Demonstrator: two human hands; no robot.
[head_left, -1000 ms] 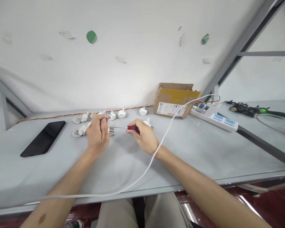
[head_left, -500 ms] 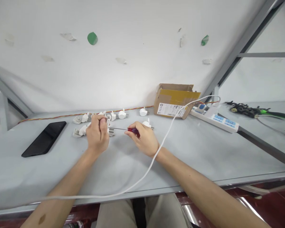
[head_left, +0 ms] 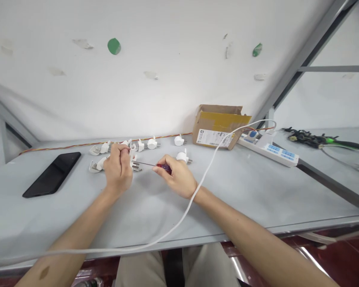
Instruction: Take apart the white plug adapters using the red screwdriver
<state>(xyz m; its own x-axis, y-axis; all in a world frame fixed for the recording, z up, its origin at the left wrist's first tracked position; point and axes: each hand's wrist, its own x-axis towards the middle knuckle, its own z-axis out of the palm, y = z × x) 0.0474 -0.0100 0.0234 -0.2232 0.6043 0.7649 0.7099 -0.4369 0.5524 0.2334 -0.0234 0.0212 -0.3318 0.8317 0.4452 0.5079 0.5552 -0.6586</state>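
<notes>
Fingers of left hand (head_left: 118, 169) closed around a white plug (head_left: 133, 156); right hand (head_left: 176, 179) pinches a red-handled screwdriver (head_left: 158, 166), tip at the plug. Both held just above the worktop (head_left: 257, 191), near its far edge, beside loose plugs (head_left: 149, 143). Judged step: driving a plug screw. Next calls for steady tip seating.

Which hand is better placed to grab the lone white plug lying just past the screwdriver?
Right, probably. The right hand lies just in front of the lone white plastic plug, though it grips the red-handled screwdriver. The left hand is farther away and closed on another white plug part.
</notes>
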